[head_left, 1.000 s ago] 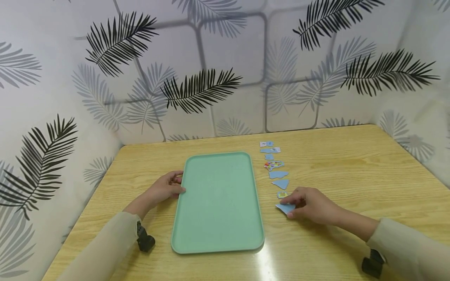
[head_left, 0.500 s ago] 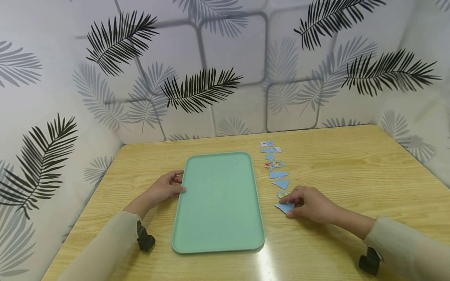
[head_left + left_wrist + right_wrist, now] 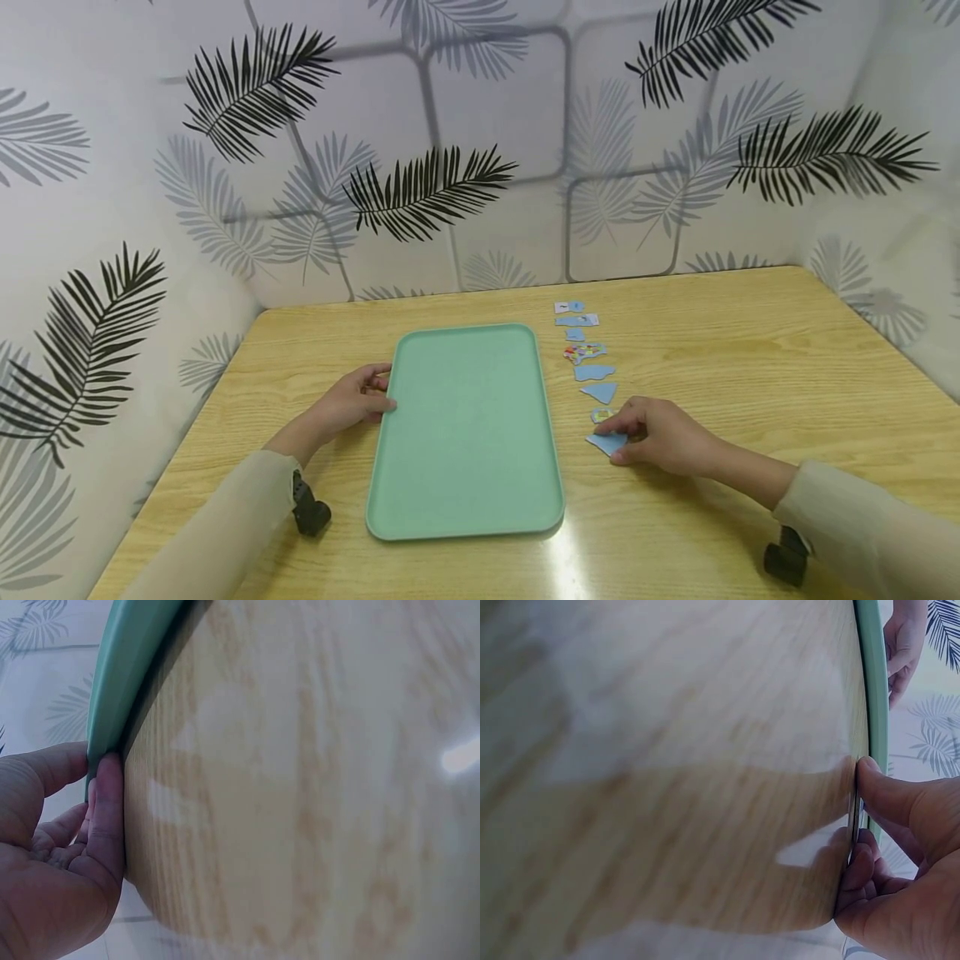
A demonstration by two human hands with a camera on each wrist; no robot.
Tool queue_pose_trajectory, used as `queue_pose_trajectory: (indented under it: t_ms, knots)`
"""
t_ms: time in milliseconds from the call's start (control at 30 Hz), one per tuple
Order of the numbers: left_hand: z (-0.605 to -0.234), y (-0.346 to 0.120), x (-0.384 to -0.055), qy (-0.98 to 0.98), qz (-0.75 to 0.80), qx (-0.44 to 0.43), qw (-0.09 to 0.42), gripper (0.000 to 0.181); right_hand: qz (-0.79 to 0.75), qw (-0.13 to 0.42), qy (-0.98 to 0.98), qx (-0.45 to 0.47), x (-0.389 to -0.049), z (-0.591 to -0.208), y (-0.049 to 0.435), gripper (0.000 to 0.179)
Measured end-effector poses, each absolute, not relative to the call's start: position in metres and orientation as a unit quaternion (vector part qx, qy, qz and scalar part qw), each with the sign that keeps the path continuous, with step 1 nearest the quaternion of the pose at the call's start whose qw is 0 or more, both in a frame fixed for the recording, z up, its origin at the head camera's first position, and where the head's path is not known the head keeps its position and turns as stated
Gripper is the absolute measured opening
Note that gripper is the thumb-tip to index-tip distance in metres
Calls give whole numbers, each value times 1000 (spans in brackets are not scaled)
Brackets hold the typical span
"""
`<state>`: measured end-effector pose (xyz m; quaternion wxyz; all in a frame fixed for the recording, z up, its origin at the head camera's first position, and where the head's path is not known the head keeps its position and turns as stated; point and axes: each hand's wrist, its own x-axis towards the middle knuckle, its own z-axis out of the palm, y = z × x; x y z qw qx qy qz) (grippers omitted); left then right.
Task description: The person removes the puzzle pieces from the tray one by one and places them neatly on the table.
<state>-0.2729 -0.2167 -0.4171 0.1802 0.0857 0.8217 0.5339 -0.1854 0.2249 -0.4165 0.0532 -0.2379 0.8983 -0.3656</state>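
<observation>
A pale green tray (image 3: pixel 465 442) lies flat on the wooden table. At its left edge my left hand (image 3: pixel 352 404) grips the rim; in the left wrist view, the thumb is on the rim's upper side and the fingers (image 3: pixel 109 802) are curled at its lower edge. To the right of the tray, my right hand (image 3: pixel 663 437) pinches a light blue, pointed puzzle piece (image 3: pixel 606 442) between thumb and fingers, low at the tabletop. The fingers cover part of this piece. Just beyond it lies a small blue-and-yellow puzzle piece (image 3: pixel 600 415), partly behind the fingertips.
A column of several flat puzzle pieces runs away from me along the tray's right side, including a plain blue one (image 3: pixel 598 392) and a multicoloured one (image 3: pixel 583 352). A patterned wall (image 3: pixel 495 233) borders the table's far edge. The wooden table (image 3: pixel 750 358) extends to the right.
My right hand and the pinched puzzle piece have shifted very slightly left, towards the tray. The left hand and the tray look unmoved.
</observation>
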Motion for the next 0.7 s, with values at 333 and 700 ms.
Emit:
queue_pose_trajectory:
  t_ms: [333, 700]
  knots:
    - [-422, -219, -274, 821, 538, 78, 176, 68, -364, 59, 900, -234, -186, -418, 226, 32]
    - [-418, -218, -271, 834, 522, 66, 164, 68, -384, 76, 890, -235, -188, -414, 227, 34]
